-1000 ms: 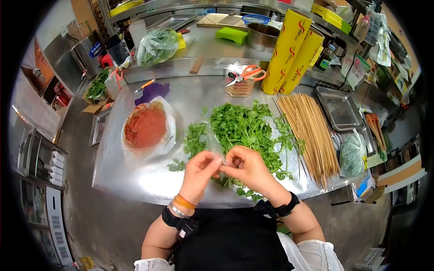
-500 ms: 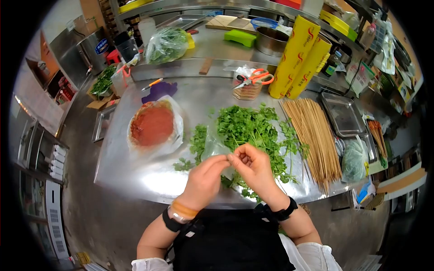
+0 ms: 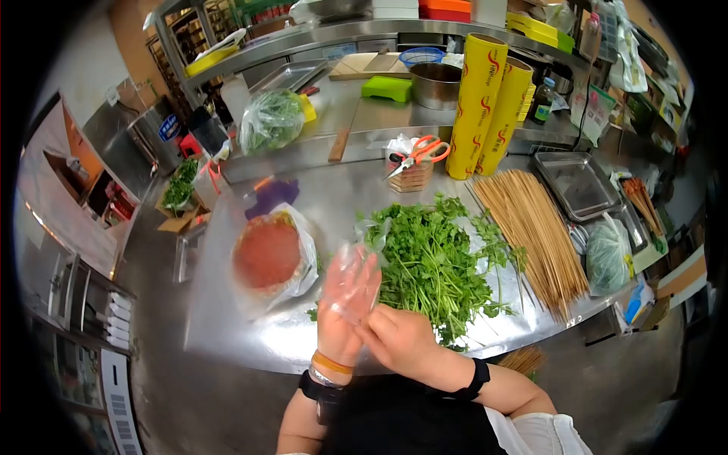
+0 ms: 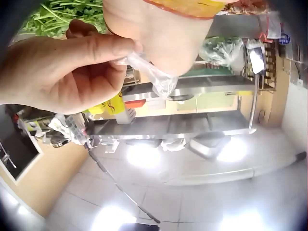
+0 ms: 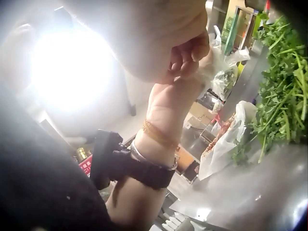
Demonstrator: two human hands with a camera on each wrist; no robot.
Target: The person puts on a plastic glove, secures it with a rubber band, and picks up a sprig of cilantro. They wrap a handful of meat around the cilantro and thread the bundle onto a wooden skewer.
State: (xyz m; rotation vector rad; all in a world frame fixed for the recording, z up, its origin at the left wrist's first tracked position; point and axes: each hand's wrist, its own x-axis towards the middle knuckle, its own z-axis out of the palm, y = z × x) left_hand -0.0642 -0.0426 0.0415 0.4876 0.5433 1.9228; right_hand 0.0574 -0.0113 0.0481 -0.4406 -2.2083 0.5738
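A clear, thin plastic glove (image 3: pixel 353 262) covers the fingers of my left hand (image 3: pixel 345 307), which points up and away with its fingers straight. At the base of that hand, my right hand (image 3: pixel 402 340) pinches the glove's cuff (image 4: pixel 161 83) between thumb and curled fingers, as the left wrist view shows close up. Both hands are over the front part of the steel table (image 3: pixel 220 326). Just beyond and to the right lies a loose pile of cilantro (image 3: pixel 432 265). Left of the hands, a white plastic bag (image 3: pixel 305 262) stands rolled open around red paste (image 3: pixel 265 254).
Bamboo skewers (image 3: pixel 531 239) lie in a wide bundle right of the cilantro, beside a metal tray (image 3: pixel 576 186) and a bagged green item (image 3: pixel 609 258). Behind stand orange-handled scissors (image 3: pixel 425 152) in a tub and yellow rolls (image 3: pixel 478 106). A purple cloth (image 3: pixel 273 199) lies behind the paste.
Earlier both hands pinched the thin plastic together over the cilantro. Now the left hand's fingers have gone into the glove and straightened, and the right hand has moved to its cuff.
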